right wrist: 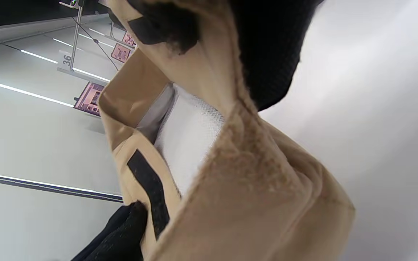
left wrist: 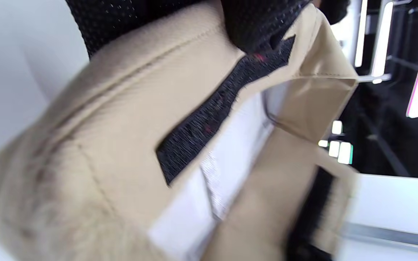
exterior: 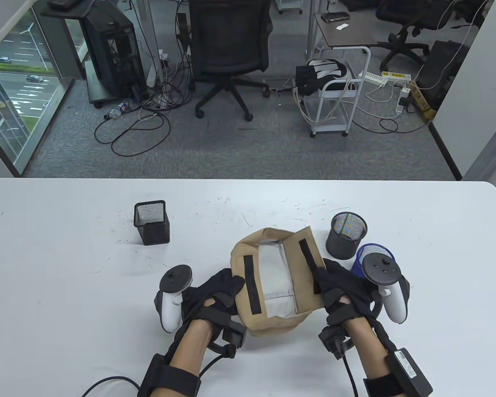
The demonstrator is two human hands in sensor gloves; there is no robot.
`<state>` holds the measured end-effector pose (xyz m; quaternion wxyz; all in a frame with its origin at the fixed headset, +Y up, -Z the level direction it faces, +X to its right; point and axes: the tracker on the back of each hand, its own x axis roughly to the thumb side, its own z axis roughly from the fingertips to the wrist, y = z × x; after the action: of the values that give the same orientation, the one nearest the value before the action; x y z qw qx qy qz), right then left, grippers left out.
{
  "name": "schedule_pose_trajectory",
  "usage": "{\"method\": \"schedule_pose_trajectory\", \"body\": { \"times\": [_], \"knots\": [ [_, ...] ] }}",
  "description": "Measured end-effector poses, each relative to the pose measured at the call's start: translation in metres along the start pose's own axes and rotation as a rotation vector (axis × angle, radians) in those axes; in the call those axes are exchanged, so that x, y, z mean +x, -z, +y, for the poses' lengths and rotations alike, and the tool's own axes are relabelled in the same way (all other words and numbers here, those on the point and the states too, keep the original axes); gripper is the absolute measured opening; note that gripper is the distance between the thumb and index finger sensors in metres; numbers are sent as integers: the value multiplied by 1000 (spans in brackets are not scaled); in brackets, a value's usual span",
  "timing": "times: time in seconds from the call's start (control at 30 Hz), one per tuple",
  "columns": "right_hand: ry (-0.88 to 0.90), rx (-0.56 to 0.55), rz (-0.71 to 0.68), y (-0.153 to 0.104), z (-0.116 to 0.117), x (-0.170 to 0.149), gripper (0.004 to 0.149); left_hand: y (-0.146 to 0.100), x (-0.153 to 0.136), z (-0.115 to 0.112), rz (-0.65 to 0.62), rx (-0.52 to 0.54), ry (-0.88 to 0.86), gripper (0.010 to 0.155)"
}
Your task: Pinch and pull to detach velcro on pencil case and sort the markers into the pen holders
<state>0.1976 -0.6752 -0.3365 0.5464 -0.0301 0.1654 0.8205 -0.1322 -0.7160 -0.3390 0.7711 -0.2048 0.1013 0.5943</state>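
Observation:
A tan fabric pencil case [exterior: 273, 285] sits near the table's front middle, its two flaps spread apart and a white lining showing between two black velcro strips [exterior: 252, 287]. My left hand [exterior: 225, 289] grips the left flap beside its strip. My right hand [exterior: 328, 281] pinches the right flap at its velcro strip [exterior: 308, 256]. In the left wrist view the case [left wrist: 122, 145] fills the frame with a gloved fingertip [left wrist: 256, 25] on the flap's edge. In the right wrist view my fingers [right wrist: 267, 54] clamp the flap [right wrist: 212, 72]. No markers are visible.
A square black mesh pen holder [exterior: 151, 223] stands at the left. A round black mesh holder [exterior: 346, 235] and a round blue mesh holder [exterior: 372, 254] stand at the right, just behind my right hand. The white table [exterior: 66, 289] ends at the far edge.

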Motion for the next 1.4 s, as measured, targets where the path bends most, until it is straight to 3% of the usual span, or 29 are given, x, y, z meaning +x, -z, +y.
{"method": "schedule_pose_trajectory", "body": {
  "times": [0.1,0.17,0.23,0.37,0.47,0.53,0.67,0.73,0.83,0.97,1.07,1.23,1.4],
  "knots": [
    [-37,-19,0,-2,8,2,50,-5,19,3,91,88,300,67],
    [-82,-54,1,-3,12,3,49,-12,38,2,87,153,551,79],
    [-94,-70,12,-3,15,3,50,-18,54,-6,54,234,683,85],
    [-74,-70,21,-1,23,2,50,-14,68,-36,103,193,794,101],
    [-56,-64,13,-3,30,5,50,1,63,-61,211,120,907,121],
    [-36,-57,6,-4,33,7,50,10,59,-69,254,123,949,127],
    [-33,-56,9,-3,30,6,50,12,57,-64,208,82,834,110],
    [-16,-46,16,-1,25,3,50,7,58,-50,152,75,732,89],
    [-22,-42,29,1,13,-1,50,0,56,-20,143,75,547,70],
    [-81,-17,42,5,2,-3,50,-4,42,12,167,56,400,65],
    [-135,-5,59,6,2,4,50,-6,37,9,154,47,307,65],
    [-432,-164,9,-16,-5,39,65,-8,36,1,137,71,280,66],
    [-636,-357,-145,-48,4,86,66,-9,35,-2,126,75,282,67]
  ]
}}
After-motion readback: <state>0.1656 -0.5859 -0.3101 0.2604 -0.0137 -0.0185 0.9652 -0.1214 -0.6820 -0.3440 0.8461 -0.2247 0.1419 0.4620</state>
